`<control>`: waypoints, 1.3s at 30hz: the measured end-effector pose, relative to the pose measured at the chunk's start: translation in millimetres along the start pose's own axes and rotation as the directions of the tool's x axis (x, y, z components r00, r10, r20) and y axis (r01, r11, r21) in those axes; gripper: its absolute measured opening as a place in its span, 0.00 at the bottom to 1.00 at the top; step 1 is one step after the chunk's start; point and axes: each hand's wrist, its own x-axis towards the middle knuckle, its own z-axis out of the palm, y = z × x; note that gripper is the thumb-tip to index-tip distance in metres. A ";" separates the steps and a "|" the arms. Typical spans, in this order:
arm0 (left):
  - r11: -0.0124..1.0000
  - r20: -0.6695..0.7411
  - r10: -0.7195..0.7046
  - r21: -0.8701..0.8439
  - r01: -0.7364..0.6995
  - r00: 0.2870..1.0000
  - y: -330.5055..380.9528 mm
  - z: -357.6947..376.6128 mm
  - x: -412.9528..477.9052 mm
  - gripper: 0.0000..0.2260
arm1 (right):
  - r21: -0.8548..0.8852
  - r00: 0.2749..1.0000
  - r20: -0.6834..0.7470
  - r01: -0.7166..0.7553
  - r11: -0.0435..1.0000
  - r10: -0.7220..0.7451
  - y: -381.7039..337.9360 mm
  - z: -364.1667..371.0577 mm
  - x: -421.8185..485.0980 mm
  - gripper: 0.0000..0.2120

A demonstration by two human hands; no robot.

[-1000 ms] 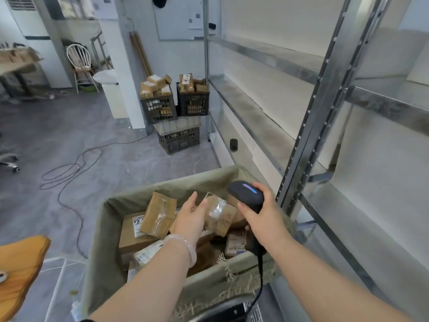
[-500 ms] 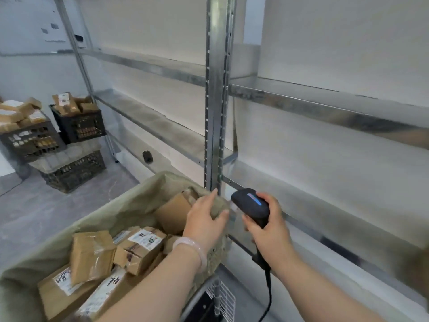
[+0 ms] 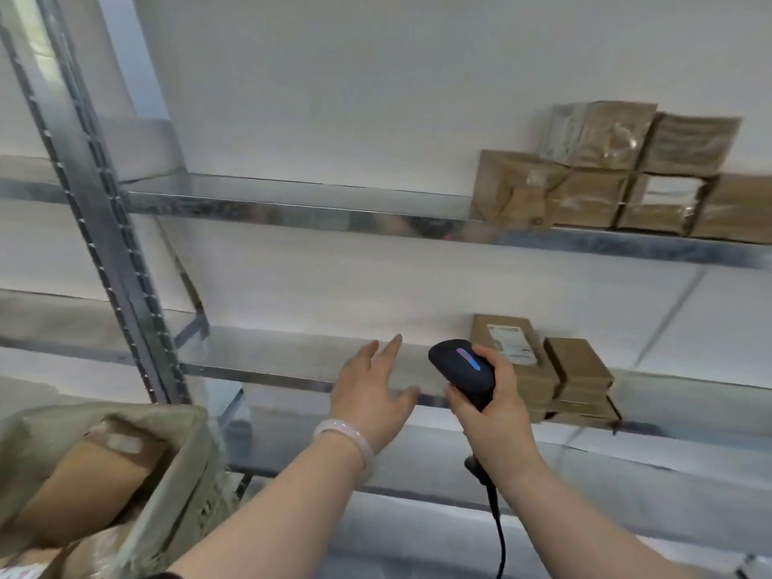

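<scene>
— So, which hand has the black handheld barcode scanner [image 3: 461,371] with the blue light strip?
— The right hand [image 3: 497,415] grips it, fingers and thumb curled round the handle. The scanner's head points away toward the shelving. A thin black cable [image 3: 499,532] hangs from the bottom of the handle and runs down out of view
— And the left hand [image 3: 369,394]?
— Released, with the fingers straight and spread, holding nothing. It hovers just left of the scanner, over the front edge of the lower galvanised metal shelf [image 3: 271,353]. Whether it touches the metal cannot be told. A pale ring-shaped bracelet [image 3: 346,436] sits on that wrist
— What lies close to the scanner?
— Just beyond it, on the right part of the same shelf, a flat brown cardboard parcel with a white label [image 3: 507,340] lies beside a low stack of plain brown cardboard boxes [image 3: 576,369]
— Anything higher up?
— On the upper metal shelf [image 3: 292,206], far right, tape-wrapped brown parcels [image 3: 605,185] are stacked in two rows against the white wall
— And at the near left?
— A grey-green cloth-lined bin [image 3: 184,461] holds more brown parcels, just beside the perforated steel upright [image 3: 104,227]
</scene>
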 end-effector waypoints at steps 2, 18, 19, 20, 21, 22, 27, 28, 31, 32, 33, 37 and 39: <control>0.999 0.037 0.042 0.002 -0.042 0.998 24.5 15.1 3.5 0.33 | -0.011 0.999 -0.052 -0.003 1.000 0.002 3.6 -26.8 1.2 0.26; 0.978 0.138 0.179 0.082 -0.191 0.974 243.1 152.0 32.8 0.31 | -0.025 0.978 -0.202 0.040 0.999 -0.044 40.5 -265.8 42.6 0.24; 0.979 0.137 0.184 0.067 -0.195 0.973 259.4 159.0 37.1 0.31 | -0.027 0.979 -0.198 0.043 0.999 -0.048 40.7 -281.3 48.6 0.24; 0.979 0.137 0.190 0.043 -0.198 0.972 276.4 165.2 41.3 0.31 | -0.030 0.978 -0.203 0.051 0.998 -0.056 41.5 -296.9 55.6 0.25; 0.978 0.131 0.202 0.025 -0.207 0.971 293.2 170.8 45.8 0.31 | -0.043 0.974 -0.214 0.063 0.997 -0.071 43.1 -312.4 63.3 0.25; 0.975 0.121 0.216 0.019 -0.220 0.969 309.4 175.5 51.0 0.31 | -0.059 0.970 -0.228 0.074 0.996 -0.085 43.3 -326.8 71.4 0.26; 0.966 0.089 0.257 -0.021 -0.257 0.962 377.2 183.8 81.4 0.32 | -0.099 0.944 -0.297 0.121 0.988 -0.145 33.1 -382.4 113.6 0.25; 0.962 0.074 0.273 -0.028 -0.272 0.959 387.9 181.6 87.6 0.32 | -0.107 0.937 -0.309 0.139 0.985 -0.166 27.0 -390.7 123.0 0.25; 0.947 0.009 0.316 -0.056 -0.315 0.949 414.2 170.0 105.8 0.32 | -0.097 0.909 -0.354 0.197 0.976 -0.219 7.1 -411.2 150.9 0.25; 0.945 -0.008 0.319 -0.075 -0.319 0.948 420.2 166.7 111.3 0.31 | -0.089 0.900 -0.369 0.214 0.973 -0.232 2.2 -415.8 158.7 0.25; 0.942 -0.020 0.323 -0.094 -0.323 0.946 424.7 164.1 116.3 0.31 | -0.080 0.893 -0.384 0.223 0.972 -0.236 -1.0 -419.2 164.8 0.24; 0.910 -0.011 0.394 -0.137 -0.392 0.919 438.1 166.5 130.8 0.32 | -0.092 0.870 -0.436 0.211 0.973 -0.230 -4.5 -428.4 178.8 0.24; 0.897 0.011 0.414 -0.179 -0.405 0.910 448.2 171.0 135.4 0.32 | -0.115 0.853 -0.464 0.211 0.971 -0.240 -7.8 -436.6 185.4 0.23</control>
